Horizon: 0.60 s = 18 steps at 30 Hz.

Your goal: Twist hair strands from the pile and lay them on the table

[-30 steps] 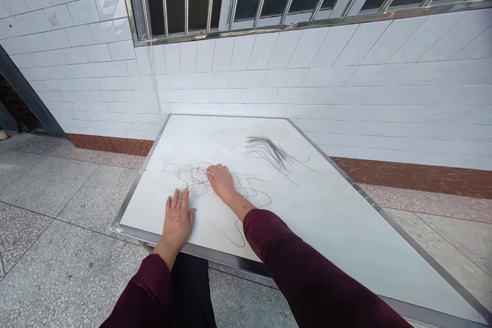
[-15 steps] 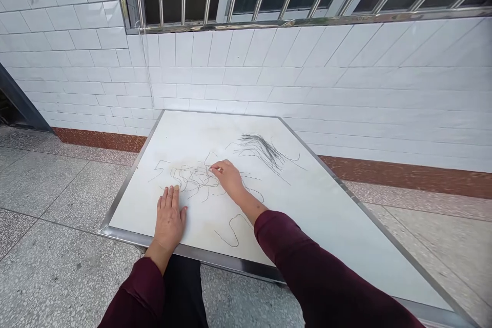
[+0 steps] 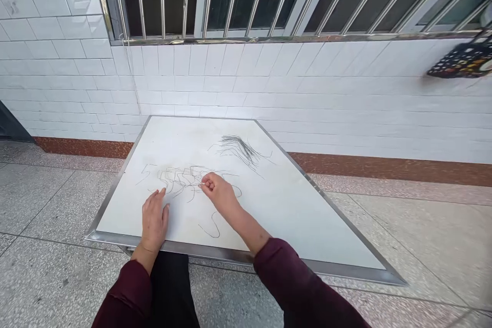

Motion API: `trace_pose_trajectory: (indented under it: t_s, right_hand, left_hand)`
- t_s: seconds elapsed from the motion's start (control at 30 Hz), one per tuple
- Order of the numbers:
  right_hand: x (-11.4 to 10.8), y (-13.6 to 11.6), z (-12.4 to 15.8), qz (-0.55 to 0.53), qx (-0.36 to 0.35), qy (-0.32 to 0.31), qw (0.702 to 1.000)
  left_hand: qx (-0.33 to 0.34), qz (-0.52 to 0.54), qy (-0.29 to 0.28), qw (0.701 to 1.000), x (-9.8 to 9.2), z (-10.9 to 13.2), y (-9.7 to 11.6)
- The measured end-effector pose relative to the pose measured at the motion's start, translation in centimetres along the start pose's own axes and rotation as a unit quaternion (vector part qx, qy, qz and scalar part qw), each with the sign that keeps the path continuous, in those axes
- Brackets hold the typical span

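Observation:
Thin dark wires or strands (image 3: 180, 177) lie loosely tangled on the white tabletop (image 3: 269, 205). Over their right part is my right hand (image 3: 216, 190), its thumb and fingers pinched together; whatever is between the fingertips is too small to name. My left hand (image 3: 154, 219) rests near the table's front left part, fingers stretched out, with fingertips beside the tangle. A denser dark bundle of strands (image 3: 242, 149) lies farther back. One curved strand (image 3: 215, 225) sits apart, nearer the front edge.
A metal rim (image 3: 215, 252) frames the table, which stands against a white tiled wall (image 3: 215, 82). Above are window bars (image 3: 230, 0). A patterned bag (image 3: 461, 60) hangs at the upper right. Speckled floor (image 3: 49, 266) surrounds the table.
The view has shifted right, bringing the patterned bag in. My right hand has moved slightly toward me over the tangle. My left hand remains beside the strands.

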State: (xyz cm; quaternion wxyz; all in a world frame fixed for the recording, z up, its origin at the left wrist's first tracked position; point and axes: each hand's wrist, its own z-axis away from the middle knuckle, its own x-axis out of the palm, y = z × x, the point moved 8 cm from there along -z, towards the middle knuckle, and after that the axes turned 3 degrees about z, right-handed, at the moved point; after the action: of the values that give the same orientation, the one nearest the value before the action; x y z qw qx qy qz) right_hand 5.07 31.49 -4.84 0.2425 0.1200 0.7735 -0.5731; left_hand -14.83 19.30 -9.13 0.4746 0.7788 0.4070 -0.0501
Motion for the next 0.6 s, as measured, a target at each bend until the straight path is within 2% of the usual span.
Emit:
trace_pose_trajectory:
  t_s: [0.03,0.1,0.17,0.2,0.27,0.37,0.5,0.6]
  right_hand:
    - [0.5,-0.6,1.1,0.010,-0.006,-0.017,1.000]
    - [2.2,-1.3,3.1,-0.001,-0.002,-0.075,0.997]
    - [4.4,-1.4,4.9,-0.048,0.027,-0.158,0.986]
    - [5.5,-1.2,5.7,-0.072,0.049,-0.197,0.977]
    - [7.4,-0.4,6.7,-0.094,0.089,-0.243,0.961]
    - [9.1,1.2,6.9,-0.072,0.116,-0.249,0.959]
    - [10.3,2.6,6.7,-0.013,0.122,-0.246,0.961]
    - [10.5,2.7,6.8,0.045,0.111,-0.251,0.960]
  left_hand:
    - [-0.040,0.063,0.016,0.997,-0.5,0.2,0.3]
    - [-0.149,0.192,0.043,0.969,-0.8,0.8,0.3]
    - [-0.189,0.248,0.031,0.950,-0.3,1.3,0.9]
    - [-0.189,0.244,0.025,0.951,-0.2,1.4,1.0]
    - [-0.157,0.173,0.020,0.972,-0.4,1.5,1.1]
    - [-0.073,0.036,0.003,0.997,-0.4,1.7,0.8]
    - [-0.006,-0.030,-0.050,0.998,0.6,2.4,0.2]
    - [0.032,-0.069,-0.090,0.993,1.7,2.9,0.4]
